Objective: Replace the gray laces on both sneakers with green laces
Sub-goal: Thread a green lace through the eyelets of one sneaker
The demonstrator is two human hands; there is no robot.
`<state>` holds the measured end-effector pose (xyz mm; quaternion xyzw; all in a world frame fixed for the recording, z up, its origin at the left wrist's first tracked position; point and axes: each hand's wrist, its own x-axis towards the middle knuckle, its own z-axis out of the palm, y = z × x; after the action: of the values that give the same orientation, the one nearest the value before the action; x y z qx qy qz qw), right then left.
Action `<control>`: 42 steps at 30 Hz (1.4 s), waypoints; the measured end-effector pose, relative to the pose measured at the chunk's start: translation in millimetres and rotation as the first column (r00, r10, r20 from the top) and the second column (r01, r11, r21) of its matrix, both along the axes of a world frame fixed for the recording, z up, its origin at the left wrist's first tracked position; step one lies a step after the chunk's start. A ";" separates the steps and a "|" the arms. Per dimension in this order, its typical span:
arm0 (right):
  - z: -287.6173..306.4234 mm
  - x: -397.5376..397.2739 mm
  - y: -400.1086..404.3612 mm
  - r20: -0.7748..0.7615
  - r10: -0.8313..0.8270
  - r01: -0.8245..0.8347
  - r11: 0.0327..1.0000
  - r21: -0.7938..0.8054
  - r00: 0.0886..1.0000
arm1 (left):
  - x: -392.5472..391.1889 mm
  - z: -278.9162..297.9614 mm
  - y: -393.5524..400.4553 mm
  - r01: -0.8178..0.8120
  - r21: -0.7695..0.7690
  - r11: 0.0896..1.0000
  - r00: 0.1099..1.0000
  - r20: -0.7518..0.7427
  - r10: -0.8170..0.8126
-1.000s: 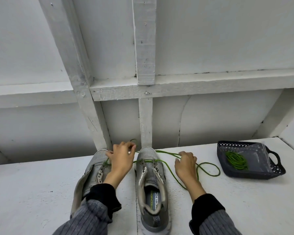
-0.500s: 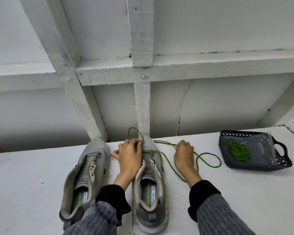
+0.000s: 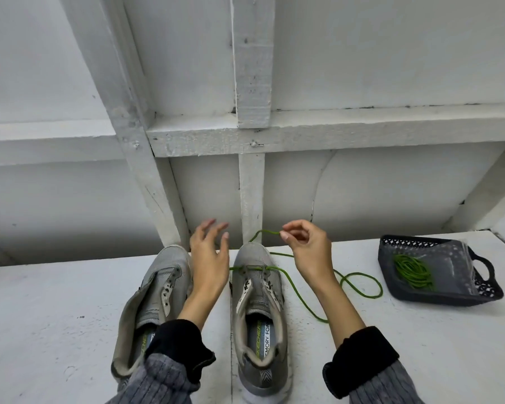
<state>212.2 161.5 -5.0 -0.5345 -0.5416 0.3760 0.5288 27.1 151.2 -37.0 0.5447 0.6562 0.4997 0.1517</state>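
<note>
Your right hand (image 3: 311, 252) is raised beyond the toe of the right sneaker (image 3: 258, 313), thumb and forefinger pinching one end of the green lace (image 3: 296, 290). Your left hand (image 3: 209, 258) hovers between the two shoes, fingers spread and holding nothing. From your pinch the lace drops to the toe of the right sneaker and runs as one bar straight across the lowest pair of eyelets, just below and between your hands. The rest of it leaves the right side of that sneaker, trails back along the desk (image 3: 41, 316) toward your right forearm and curls into a loose loop off to the right of that wrist. What the next move turns on, as I judge it, is this: the sneaker's long axis points straight away from you, so each crossing has to run sideways over the tongue, and the open eyelets lie nearer you than your pinch, under your right hand. The left sneaker (image 3: 155, 304), just outside your left hand, has bare eyelets. A second green lace (image 3: 411, 271) sits coiled in the dark basket (image 3: 461, 297), well out past your right hand.
</note>
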 end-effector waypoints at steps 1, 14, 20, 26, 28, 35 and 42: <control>2.9 -2.0 -3.8 -0.013 0.004 -0.004 1.000 0.014 1.000 | 4.0 2.8 -2.0 0.117 0.007 0.993 0.993 -0.022 -0.117; -5.9 7.6 -25.8 -0.048 -0.138 0.134 0.988 -0.074 0.989 | 19.6 22.4 -2.5 0.455 -0.190 0.870 0.882 -0.038 -0.469; -27.0 -23.5 -26.2 0.349 0.121 0.032 0.915 -0.403 0.929 | -15.5 10.2 0.0 0.206 -0.298 0.932 0.922 -0.261 -0.287; -34.2 -38.5 -14.8 0.505 0.211 0.084 0.863 -0.499 0.837 | -11.5 3.7 -11.2 0.265 -0.336 0.904 0.951 -0.066 -0.303; -35.6 -31.7 -13.0 0.466 0.179 0.079 0.873 -0.481 0.867 | -1.2 -2.9 -13.8 0.281 -0.356 0.891 0.954 0.001 -0.301; -63.1 -8.0 -16.8 -0.047 0.028 -0.050 0.817 -0.575 0.998 | 30.8 -16.5 -23.3 0.110 -0.413 0.904 0.962 -0.184 -0.201; -65.3 -8.6 -19.8 -0.166 0.002 -0.097 0.817 -0.569 0.986 | 32.9 -24.6 -26.1 0.083 -0.475 0.876 0.960 -0.197 -0.198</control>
<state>203.5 141.7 -70.3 -0.6234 -0.3731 0.5764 0.3739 60.0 125.1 -61.6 0.5954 0.7281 0.2474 0.2328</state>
